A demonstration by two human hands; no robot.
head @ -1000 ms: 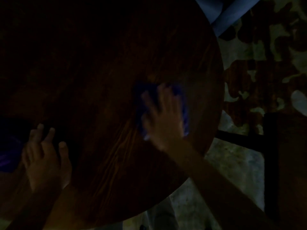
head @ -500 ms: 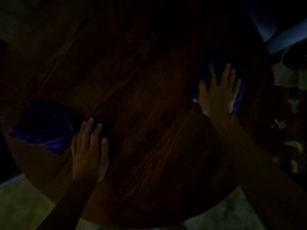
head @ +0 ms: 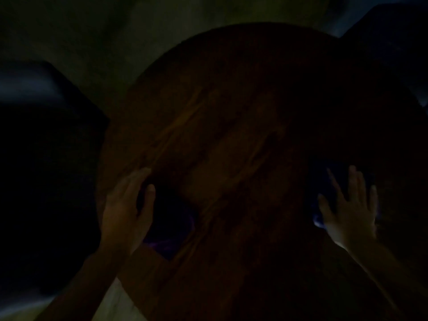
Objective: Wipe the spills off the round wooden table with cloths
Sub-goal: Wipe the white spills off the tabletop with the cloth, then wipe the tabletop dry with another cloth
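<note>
My right hand (head: 349,209) lies flat with the fingers spread, palm pressed down on a blue cloth (head: 317,220) at the right side of the round tabletop (head: 231,117). Only a pale blue corner of the cloth shows beside my thumb, and the rest is lost under my palm and in the dark. I am not gripping it; the hand is open and pins it by pressure alone.

My left hand (head: 126,212) rests open near the left edge of the tabletop, fingers loosely together and the thumb apart. Just to its right lies a purple cloth (head: 170,230), a dim bunched shape. I cannot tell whether my thumb touches it, but the hand has hold of nothing.

The light is too poor for me to see any spill on the wood, so I judge by feel rather than by eye. To wipe well I want even weight through the whole palm, so that the cloth slides with my hand instead of bunching or slipping out from under it. Overlapping strokes should work inward from the rim, lest liquid get pushed over the edge. My left hand would do best flat on the purple cloth, covering the near-left part that my right cannot reach.
</note>
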